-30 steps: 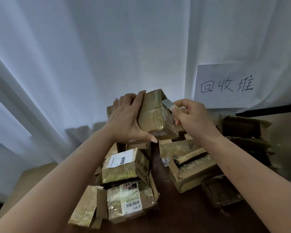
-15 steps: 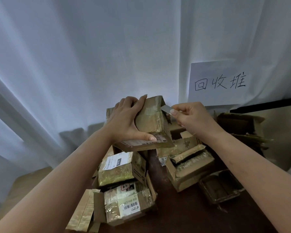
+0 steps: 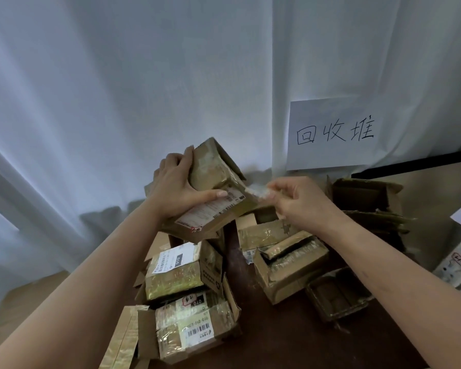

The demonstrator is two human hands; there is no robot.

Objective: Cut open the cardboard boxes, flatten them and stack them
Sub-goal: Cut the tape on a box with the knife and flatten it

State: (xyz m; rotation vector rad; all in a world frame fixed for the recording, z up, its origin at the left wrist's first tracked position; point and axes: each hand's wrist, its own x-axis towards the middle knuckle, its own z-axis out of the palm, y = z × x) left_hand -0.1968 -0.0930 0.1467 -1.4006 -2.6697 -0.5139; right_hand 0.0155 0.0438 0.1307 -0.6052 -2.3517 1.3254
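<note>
Early-to-mid task by my read. Left hand (image 3: pixel 177 186) grips the held box (image 3: pixel 213 191) from the side, fingers over the top edge, thumb across the shipping label; box is tilted, up in the air above the pile, touching nothing else that I can see. Right hand (image 3: pixel 294 202) pinches something pale and blurred at the box's right corner (image 3: pixel 258 192), looks like a tape strip or a small blade, can't tell which. So this box isn't opened yet, not flat

Left to do: two taped boxes stacked at lower left, upper taped box (image 3: pixel 181 270) and lower taped box (image 3: pixel 194 327), both sealed, labels on

Partly done: opened box (image 3: pixel 288 262) mid-right with flaps up, not flattened. Dark tray-like box (image 3: pixel 338 296) near it, open top

Done-ish: flattened stack (image 3: pixel 370 209) at far right under the paper sign (image 3: pixel 333 133); sheet count unreadable

Count: 1 in hand, 2 sealed, 2 open, 1 flat stack, plus a loose cardboard piece (image 3: pixel 123 342) at bottom left. More cardboard behind the held box, hidden, not countable
</note>
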